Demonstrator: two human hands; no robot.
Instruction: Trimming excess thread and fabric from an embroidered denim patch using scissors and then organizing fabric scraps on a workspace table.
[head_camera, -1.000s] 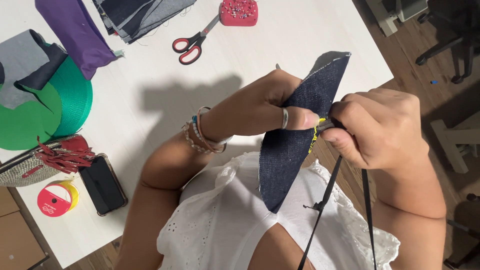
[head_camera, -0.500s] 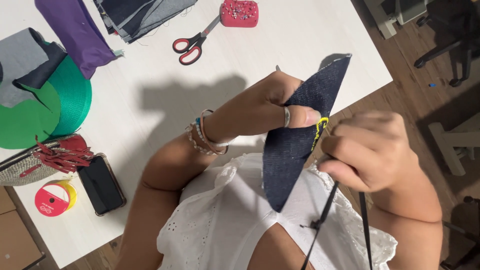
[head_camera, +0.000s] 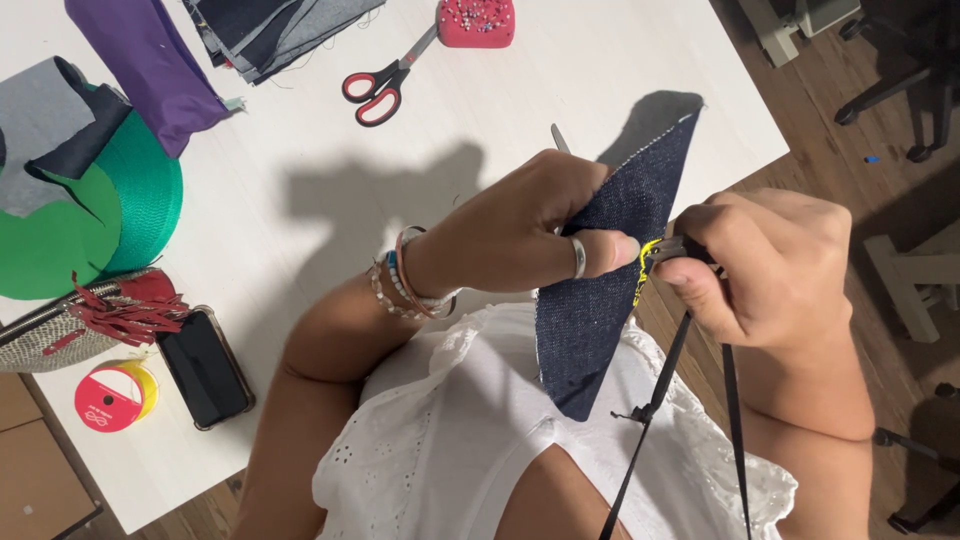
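My left hand (head_camera: 530, 235) pinches a dark blue denim piece (head_camera: 610, 290), thumb with a ring pressed on its edge; a thin metal tip pokes out above the fingers. The denim hangs point-down over my white top, with yellow stitching (head_camera: 643, 262) along its right edge. My right hand (head_camera: 770, 275) is closed on a black strap (head_camera: 665, 390) right at that edge, and two strap ends hang down toward my lap. Both hands meet over the white table's (head_camera: 560, 90) near right corner.
Red-handled scissors (head_camera: 385, 85) and a pink pincushion (head_camera: 477, 20) lie at the far side, beside stacked denim pieces (head_camera: 270, 30) and purple cloth (head_camera: 150, 65). Left: green webbing roll (head_camera: 120, 200), grey fabric, a red-tasselled pouch (head_camera: 100, 315), a black phone (head_camera: 205, 365), a tape roll (head_camera: 110, 398).
My right hand has shifted slightly at the denim's edge, working the black strap against the yellow stitching. The left hand keeps its pinch on the denim.
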